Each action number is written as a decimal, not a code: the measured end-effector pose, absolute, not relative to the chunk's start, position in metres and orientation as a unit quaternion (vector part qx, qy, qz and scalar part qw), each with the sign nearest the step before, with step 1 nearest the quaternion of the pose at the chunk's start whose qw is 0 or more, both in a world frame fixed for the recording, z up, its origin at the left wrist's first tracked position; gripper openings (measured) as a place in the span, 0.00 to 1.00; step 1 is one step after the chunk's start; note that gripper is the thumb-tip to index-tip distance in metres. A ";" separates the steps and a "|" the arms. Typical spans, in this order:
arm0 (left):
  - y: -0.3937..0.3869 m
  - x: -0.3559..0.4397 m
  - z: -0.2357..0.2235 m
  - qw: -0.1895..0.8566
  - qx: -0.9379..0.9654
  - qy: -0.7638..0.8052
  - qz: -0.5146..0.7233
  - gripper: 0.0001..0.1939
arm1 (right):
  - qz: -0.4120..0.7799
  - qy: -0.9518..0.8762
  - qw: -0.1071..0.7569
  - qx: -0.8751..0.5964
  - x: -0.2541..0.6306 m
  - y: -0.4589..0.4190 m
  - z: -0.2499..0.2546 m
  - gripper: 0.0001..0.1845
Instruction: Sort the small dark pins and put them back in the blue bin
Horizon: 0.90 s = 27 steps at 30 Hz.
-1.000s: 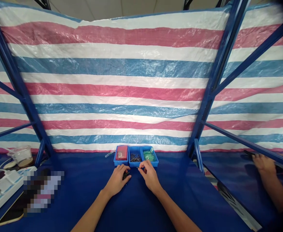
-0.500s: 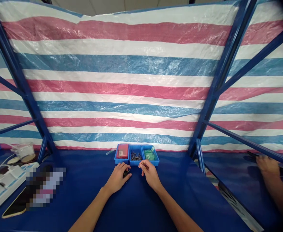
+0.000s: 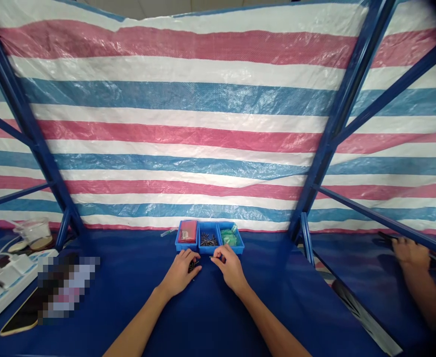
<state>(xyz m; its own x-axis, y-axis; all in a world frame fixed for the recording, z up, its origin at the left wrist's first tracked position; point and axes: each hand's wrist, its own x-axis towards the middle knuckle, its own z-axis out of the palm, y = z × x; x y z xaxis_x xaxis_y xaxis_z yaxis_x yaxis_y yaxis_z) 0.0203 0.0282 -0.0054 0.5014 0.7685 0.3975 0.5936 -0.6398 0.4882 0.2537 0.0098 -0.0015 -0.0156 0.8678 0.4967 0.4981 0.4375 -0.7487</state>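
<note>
On the blue table, my left hand [image 3: 180, 272] curls around several small dark screws [image 3: 192, 266], which show between thumb and forefinger. My right hand [image 3: 229, 267] is closed in a pinch just to the right of it. A tiny screw [image 3: 211, 257] sticks out at its fingertips, too small to make out well. Beyond both hands stands a blue three-part bin [image 3: 188, 246]. Its left compartment has a red packet [image 3: 187, 231], the middle one loose dark screws [image 3: 209, 240], and the right one green plastic bags [image 3: 229, 237].
A white power strip [image 3: 20, 282] with plugs and a phone [image 3: 20, 315] lie at the left. Blue frame posts [image 3: 314, 183] rise before a striped tarp [image 3: 188, 99]. At far right, another person's hand [image 3: 411, 255] rests on a neighbouring table.
My right hand has turned slightly, its fingertips moving left and down toward the left hand with the small screw. My left hand keeps its place around the screws.
</note>
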 end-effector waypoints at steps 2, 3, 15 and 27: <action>0.029 0.020 -0.006 0.146 0.855 0.396 0.300 0.10 | 0.191 -0.682 0.507 -0.492 0.254 0.009 0.000 0.07; 0.029 0.020 -0.007 0.147 0.855 0.396 0.301 0.10 | 0.203 -0.675 0.514 -0.489 0.253 0.009 0.001 0.08; 0.029 0.020 -0.006 0.144 0.855 0.398 0.300 0.10 | 0.318 -0.596 0.537 -0.506 0.255 0.014 -0.005 0.16; 0.031 0.020 -0.009 0.145 0.857 0.396 0.298 0.11 | 0.242 -0.645 0.537 -0.488 0.253 0.009 0.001 0.11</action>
